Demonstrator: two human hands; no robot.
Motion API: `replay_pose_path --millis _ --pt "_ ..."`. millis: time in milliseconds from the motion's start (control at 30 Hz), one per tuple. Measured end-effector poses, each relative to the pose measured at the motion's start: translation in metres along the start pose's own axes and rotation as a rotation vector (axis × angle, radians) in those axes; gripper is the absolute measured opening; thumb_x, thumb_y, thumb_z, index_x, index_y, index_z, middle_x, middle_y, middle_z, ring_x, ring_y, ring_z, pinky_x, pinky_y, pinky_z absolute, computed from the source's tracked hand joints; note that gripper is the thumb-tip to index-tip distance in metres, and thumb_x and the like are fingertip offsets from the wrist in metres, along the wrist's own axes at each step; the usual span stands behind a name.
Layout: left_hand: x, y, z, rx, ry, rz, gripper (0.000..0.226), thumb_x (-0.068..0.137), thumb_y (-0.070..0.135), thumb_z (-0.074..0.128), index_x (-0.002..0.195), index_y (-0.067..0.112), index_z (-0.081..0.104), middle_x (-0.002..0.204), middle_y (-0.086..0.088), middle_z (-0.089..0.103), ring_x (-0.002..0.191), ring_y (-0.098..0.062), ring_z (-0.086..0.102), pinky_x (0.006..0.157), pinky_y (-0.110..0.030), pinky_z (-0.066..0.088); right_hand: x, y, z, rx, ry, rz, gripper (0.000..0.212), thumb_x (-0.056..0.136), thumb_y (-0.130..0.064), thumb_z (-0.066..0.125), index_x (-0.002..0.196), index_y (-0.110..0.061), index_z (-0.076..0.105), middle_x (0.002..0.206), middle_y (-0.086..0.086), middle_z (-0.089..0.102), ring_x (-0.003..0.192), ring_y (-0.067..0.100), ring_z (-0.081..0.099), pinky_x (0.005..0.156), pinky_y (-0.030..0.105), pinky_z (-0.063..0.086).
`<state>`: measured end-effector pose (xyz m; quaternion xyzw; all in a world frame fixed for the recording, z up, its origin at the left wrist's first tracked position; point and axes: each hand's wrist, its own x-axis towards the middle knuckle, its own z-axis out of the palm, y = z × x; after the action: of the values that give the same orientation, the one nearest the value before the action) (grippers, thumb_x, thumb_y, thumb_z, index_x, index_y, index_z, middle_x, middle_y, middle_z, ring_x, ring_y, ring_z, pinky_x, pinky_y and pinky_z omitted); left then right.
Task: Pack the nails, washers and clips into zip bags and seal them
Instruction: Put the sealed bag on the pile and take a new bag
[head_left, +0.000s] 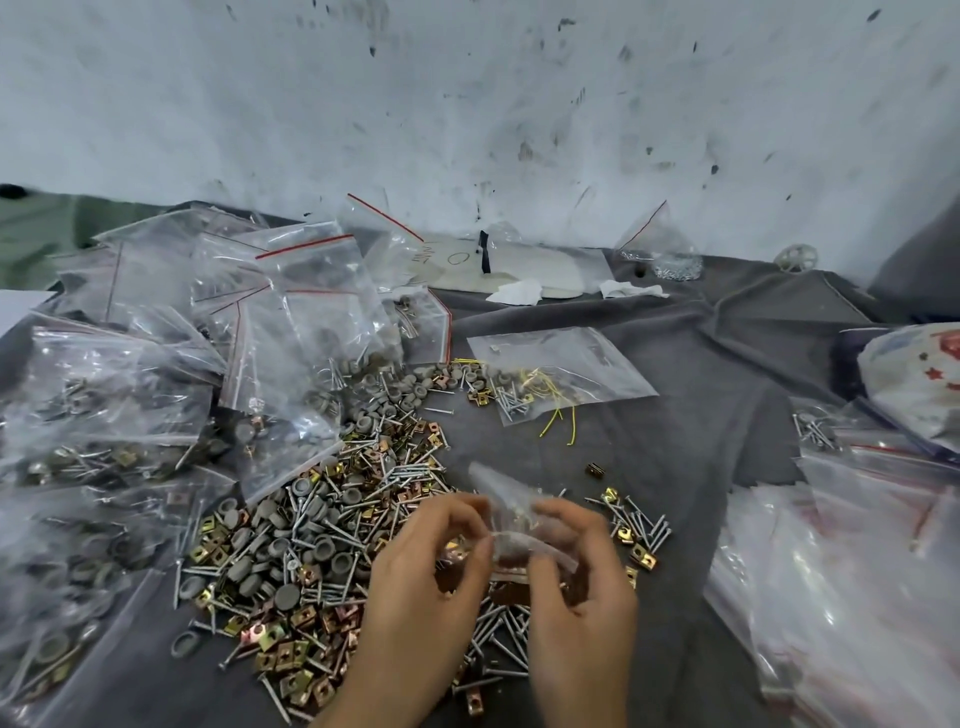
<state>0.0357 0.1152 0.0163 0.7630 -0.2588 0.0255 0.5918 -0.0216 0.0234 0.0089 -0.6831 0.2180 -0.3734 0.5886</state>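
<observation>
Head camera showed the left hand (431, 577) and right hand (582, 587), fingers curled, pinching a small zip bag (511, 519) at the right edge of the pile of nails, washers and clips (311, 540).

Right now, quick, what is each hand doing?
Left hand: pinches the zip bag.
Right hand: pinches the same bag.

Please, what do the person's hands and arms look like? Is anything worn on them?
Both are bare: the left hand and the right hand carry no gloves, rings or watch, and no sleeve is in view. The right hand is slightly blurred.
</observation>
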Motion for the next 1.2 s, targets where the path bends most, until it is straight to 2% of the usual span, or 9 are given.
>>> replay_pose_path --millis 67,300,400,500,667,833,933,1067,1200 --pt "-0.002 -0.004 0.003 -0.009 0.01 0.033 0.03 0.078 -0.009 0.069 0.082 0.019 0.058 0.106 0.018 0.065 0.096 -0.006 0.066 0.073 -0.034 0.058 -0.002 0.003 0.004 -0.035 0.028 -0.051 0.054 0.079 0.014 0.057 0.082 -0.04 0.064 0.081 -0.015 0.068 0.072 0.002 0.065 0.058 0.01 0.049" --pt "0.007 -0.02 -0.007 0.074 0.127 0.035 0.042 0.077 -0.013 0.063 0.074 0.029 0.061 0.111 0.024 0.058 0.108 0.004 0.057 0.078 -0.016 0.052 -0.005 0.008 0.013 -0.039 0.016 -0.13 0.048 0.082 -0.004 0.041 0.098 -0.044 0.062 0.092 -0.012 0.072 0.079 0.009 0.069 0.067 0.034 0.058" --pt "0.017 -0.026 -0.012 0.111 0.099 0.025 0.036 0.079 -0.003 0.067 0.076 0.032 0.062 0.109 0.025 0.059 0.102 0.005 0.059 0.076 -0.013 0.052 0.006 0.007 0.016 -0.078 -0.042 -0.085 0.047 0.094 -0.006 0.047 0.102 -0.052 0.058 0.095 -0.023 0.068 0.074 0.004 0.066 0.066 0.025 0.056" --pt "0.036 -0.035 -0.022 0.21 0.081 0.055 0.024 0.082 0.003 0.068 0.081 0.026 0.066 0.098 0.021 0.06 0.089 0.004 0.06 0.069 -0.008 0.049 0.024 0.009 0.015 -0.096 -0.168 -0.003 0.052 0.091 -0.014 0.059 0.117 -0.057 0.045 0.109 -0.034 0.057 0.092 -0.01 0.059 0.07 0.009 0.049" --pt "0.055 -0.057 -0.042 0.336 0.189 0.049 0.019 0.083 0.008 0.07 0.089 0.026 0.067 0.087 0.013 0.061 0.077 -0.002 0.06 0.072 -0.019 0.051 0.047 0.029 0.009 -0.502 -0.227 -0.116 0.025 0.086 -0.008 0.063 0.091 -0.032 0.063 0.095 -0.018 0.06 0.093 -0.001 0.056 0.085 0.023 0.046" --pt "0.056 -0.075 -0.044 0.235 0.263 -0.035 0.033 0.085 0.003 0.067 0.077 0.028 0.047 0.085 0.012 0.063 0.076 -0.002 0.065 0.06 -0.015 0.053 0.056 0.05 0.018 -0.798 -0.505 -0.145 0.019 0.09 -0.016 0.058 0.103 -0.027 0.068 0.104 -0.012 0.061 0.107 0.01 0.047 0.09 0.019 0.035" --pt "0.054 -0.076 -0.045 0.282 0.251 0.075 0.04 0.082 -0.009 0.064 0.068 0.024 0.046 0.097 0.018 0.061 0.094 0.004 0.061 0.064 -0.007 0.048 0.059 0.05 0.022 -0.858 -0.556 -0.179 0.02 0.091 -0.029 0.059 0.109 -0.032 0.066 0.11 -0.012 0.06 0.11 0.011 0.042 0.096 0.027 0.035" --pt "0.053 -0.082 -0.046 0.315 0.218 0.175 0.026 0.082 -0.01 0.064 0.075 0.015 0.059 0.1 0.009 0.065 0.075 -0.002 0.063 0.06 -0.006 0.046 0.06 0.05 0.025 -0.898 -0.577 -0.182 0.024 0.088 -0.038 0.061 0.112 -0.034 0.063 0.111 -0.013 0.058 0.112 0.011 0.039 0.097 0.03 0.036" --pt "0.053 -0.083 -0.041 0.328 0.181 0.234 0.024 0.079 -0.015 0.064 0.077 0.008 0.065 0.101 0.005 0.066 0.082 -0.002 0.064 0.068 -0.005 0.047 0.061 0.051 0.028 -0.889 -0.569 -0.171 0.019 0.087 -0.033 0.064 0.105 -0.029 0.061 0.11 -0.011 0.059 0.109 0.011 0.041 0.096 0.03 0.037"
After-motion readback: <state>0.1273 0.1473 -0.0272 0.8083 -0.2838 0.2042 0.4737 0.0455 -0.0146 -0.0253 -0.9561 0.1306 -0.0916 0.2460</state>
